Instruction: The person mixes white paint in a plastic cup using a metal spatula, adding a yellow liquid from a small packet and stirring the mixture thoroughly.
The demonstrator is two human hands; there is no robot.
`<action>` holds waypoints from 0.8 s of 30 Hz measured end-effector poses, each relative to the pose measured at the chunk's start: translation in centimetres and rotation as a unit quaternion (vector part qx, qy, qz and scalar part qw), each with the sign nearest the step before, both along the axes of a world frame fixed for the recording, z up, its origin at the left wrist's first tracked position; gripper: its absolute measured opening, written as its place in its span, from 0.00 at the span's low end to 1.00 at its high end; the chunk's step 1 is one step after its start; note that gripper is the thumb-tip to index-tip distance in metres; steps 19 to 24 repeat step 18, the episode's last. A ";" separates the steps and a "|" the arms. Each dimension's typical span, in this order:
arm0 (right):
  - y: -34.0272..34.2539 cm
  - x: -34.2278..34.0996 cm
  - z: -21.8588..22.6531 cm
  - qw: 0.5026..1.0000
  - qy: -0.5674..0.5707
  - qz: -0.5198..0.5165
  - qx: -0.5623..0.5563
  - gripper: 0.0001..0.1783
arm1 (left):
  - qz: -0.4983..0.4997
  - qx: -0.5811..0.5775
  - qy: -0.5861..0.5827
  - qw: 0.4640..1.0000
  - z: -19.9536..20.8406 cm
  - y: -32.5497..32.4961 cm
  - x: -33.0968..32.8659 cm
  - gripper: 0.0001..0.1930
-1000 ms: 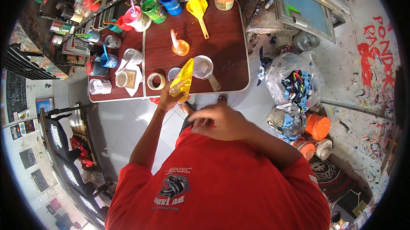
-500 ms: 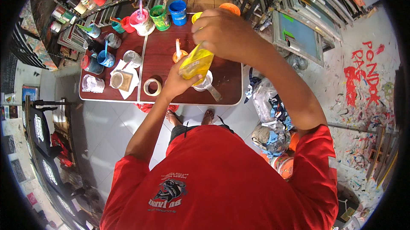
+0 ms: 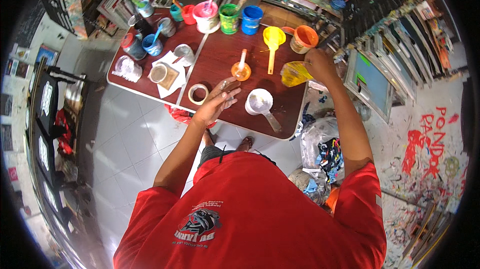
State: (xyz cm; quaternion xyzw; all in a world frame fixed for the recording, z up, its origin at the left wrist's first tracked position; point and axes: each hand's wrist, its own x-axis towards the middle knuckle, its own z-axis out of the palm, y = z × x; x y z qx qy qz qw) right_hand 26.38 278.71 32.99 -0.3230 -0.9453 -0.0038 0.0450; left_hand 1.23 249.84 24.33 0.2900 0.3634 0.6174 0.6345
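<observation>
My right hand (image 3: 324, 66) grips the rim of a see-through plastic cup smeared with yellow paint (image 3: 295, 75), at the table's right edge. The cup leans on its side, low over the table top; I cannot tell whether it touches. My left hand (image 3: 216, 105) is held palm up, fingers spread and holding nothing, above the front of the table. Nearest to it are a small orange cup (image 3: 240, 72) with a stick in it and a roll of tape (image 3: 198, 94). Between my hands stands a white cup with a long handle (image 3: 259, 101).
On the dark red table (image 3: 220, 54), a yellow pot with a yellow spatula (image 3: 273, 44) stands beside an orange tub (image 3: 304, 39). Green (image 3: 229, 19), blue (image 3: 251, 20) and pink (image 3: 206, 17) paint pots line the back. Framed screens (image 3: 370, 84) lean at right, above plastic bags (image 3: 317, 141).
My left hand has let go of the yellow-smeared cup and opened. My right hand has carried the cup to the table's right edge. The view has shifted, showing more of the shelves.
</observation>
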 end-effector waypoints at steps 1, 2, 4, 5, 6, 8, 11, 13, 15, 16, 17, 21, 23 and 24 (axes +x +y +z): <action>0.6 0.1 -1.9 1.000 -0.009 -0.026 -0.007 0.08 | 0.000 0.007 0.000 1.000 -0.3 -0.5 0.0 0.48; 1.2 0.2 -3.7 0.998 -0.018 -0.053 -0.015 0.08 | -0.002 0.019 -0.028 0.999 -0.7 -0.9 -0.2 0.46; 2.1 0.7 -7.2 0.998 -0.027 -0.057 0.007 0.08 | 0.007 0.018 -0.064 0.998 -0.8 -1.8 -0.4 0.47; 2.5 0.8 -8.5 0.998 -0.030 -0.059 0.017 0.09 | 0.026 0.013 -0.105 0.994 -1.2 -2.4 -0.5 0.47; 2.6 0.6 -9.3 0.996 -0.051 -0.078 -0.003 0.09 | 0.044 0.000 -0.136 0.990 -1.8 -3.2 -0.8 0.46; 2.6 0.5 -10.9 0.987 -0.093 -0.121 -0.043 0.09 | 0.082 -0.038 -0.162 0.983 -3.7 -5.0 -1.5 0.46; 3.0 1.2 -13.4 0.976 -0.103 -0.187 -0.040 0.09 | 0.158 -0.160 -0.118 0.967 -6.1 -7.8 -2.6 0.45; 2.6 1.0 -13.2 0.983 -0.074 -0.162 -0.041 0.09 | 0.211 -0.221 -0.102 0.947 -8.8 -10.7 -4.1 0.45; 2.2 1.0 -12.5 0.984 -0.047 -0.162 -0.059 0.11 | 0.249 -0.255 -0.100 0.929 -10.7 -12.7 -5.8 0.45; 2.0 1.0 -12.2 0.982 -0.034 -0.168 -0.078 0.12 | 0.263 -0.272 -0.100 0.920 -11.2 -13.5 -6.6 0.45; 1.9 1.3 -11.9 0.979 -0.023 -0.177 -0.095 0.14 | 0.274 -0.288 -0.102 0.912 -11.3 -14.0 -7.0 0.45; 1.7 1.4 -11.9 0.979 -0.025 -0.178 -0.096 0.14 | 0.273 -0.289 -0.103 0.912 -11.6 -14.1 -6.9 0.45; 1.7 1.4 -11.9 0.979 -0.025 -0.178 -0.096 0.14 | 0.273 -0.289 -0.103 0.912 -11.6 -14.1 -6.9 0.45; 1.7 1.4 -11.9 0.979 -0.025 -0.178 -0.096 0.14 | 0.273 -0.289 -0.103 0.912 -11.6 -14.1 -6.9 0.45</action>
